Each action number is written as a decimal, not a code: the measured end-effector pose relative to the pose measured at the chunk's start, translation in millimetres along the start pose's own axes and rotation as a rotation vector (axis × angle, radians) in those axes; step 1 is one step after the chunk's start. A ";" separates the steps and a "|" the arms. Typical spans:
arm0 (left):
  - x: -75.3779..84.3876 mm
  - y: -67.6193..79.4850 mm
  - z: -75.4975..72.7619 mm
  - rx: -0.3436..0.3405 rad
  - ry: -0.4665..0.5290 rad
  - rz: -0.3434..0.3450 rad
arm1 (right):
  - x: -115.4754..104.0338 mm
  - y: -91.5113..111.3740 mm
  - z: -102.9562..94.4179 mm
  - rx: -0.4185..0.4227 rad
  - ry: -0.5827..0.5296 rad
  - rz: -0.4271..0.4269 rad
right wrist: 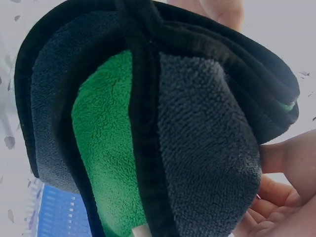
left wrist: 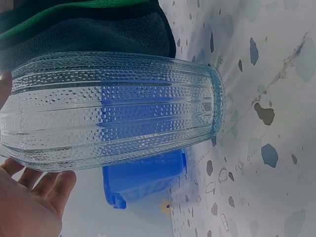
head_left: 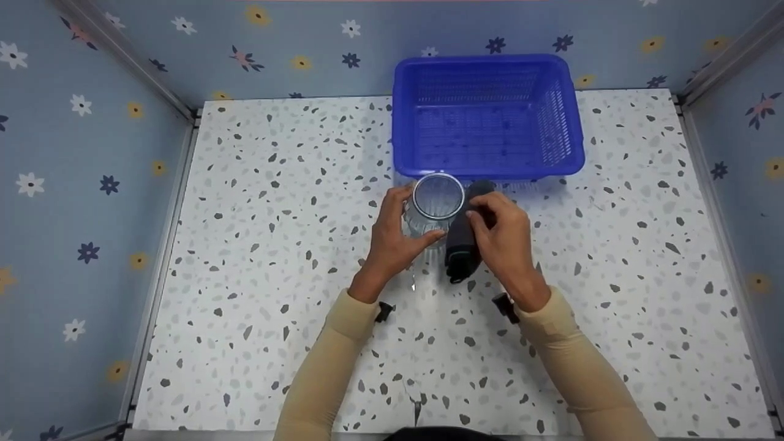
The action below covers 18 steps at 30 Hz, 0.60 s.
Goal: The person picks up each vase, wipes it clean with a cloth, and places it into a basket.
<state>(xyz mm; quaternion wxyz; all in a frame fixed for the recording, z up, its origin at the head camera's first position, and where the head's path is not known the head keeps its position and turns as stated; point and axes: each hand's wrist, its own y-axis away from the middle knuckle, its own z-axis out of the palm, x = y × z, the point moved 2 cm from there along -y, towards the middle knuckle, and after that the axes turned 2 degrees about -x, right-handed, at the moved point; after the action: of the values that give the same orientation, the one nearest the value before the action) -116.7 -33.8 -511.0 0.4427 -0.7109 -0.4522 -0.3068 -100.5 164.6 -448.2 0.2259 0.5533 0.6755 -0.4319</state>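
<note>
A clear ribbed glass vase (head_left: 427,225) stands on the speckled table with its round mouth upward. My left hand (head_left: 392,240) holds it around the upper part, thumb on the near side and fingers on the far side. In the left wrist view the vase (left wrist: 113,113) appears sideways, its base against the tabletop. Right beside it, my right hand (head_left: 507,236) pinches a folded dark grey cloth (head_left: 460,236) from the right. The right wrist view shows the cloth (right wrist: 202,143) with plush grey and green faces and black edging.
A blue plastic basket (head_left: 484,172) with slotted walls stands just beyond the vase and cloth, at the back of the table (head_left: 275,245). Flowered blue panels (head_left: 331,49) rise behind and on both sides. Small black wrist mounts (head_left: 506,307) show at the cuffs.
</note>
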 end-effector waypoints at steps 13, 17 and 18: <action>-0.5 0.1 -0.1 -0.002 0.000 -0.004 | 20.5 7.8 3.8 -0.020 0.026 0.034; -1.0 0.2 0.0 -0.002 -0.005 -0.009 | 32.2 12.3 10.3 -0.028 0.042 0.064; -0.9 0.4 -0.1 -0.001 -0.008 -0.010 | 35.5 13.6 12.7 -0.032 0.053 0.071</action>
<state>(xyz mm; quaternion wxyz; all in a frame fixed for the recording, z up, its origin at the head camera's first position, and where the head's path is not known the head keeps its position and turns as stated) -116.7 -34.2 -511.9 0.4392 -0.7099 -0.4574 -0.3065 -100.0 173.9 -487.2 0.2320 0.5843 0.6681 -0.3979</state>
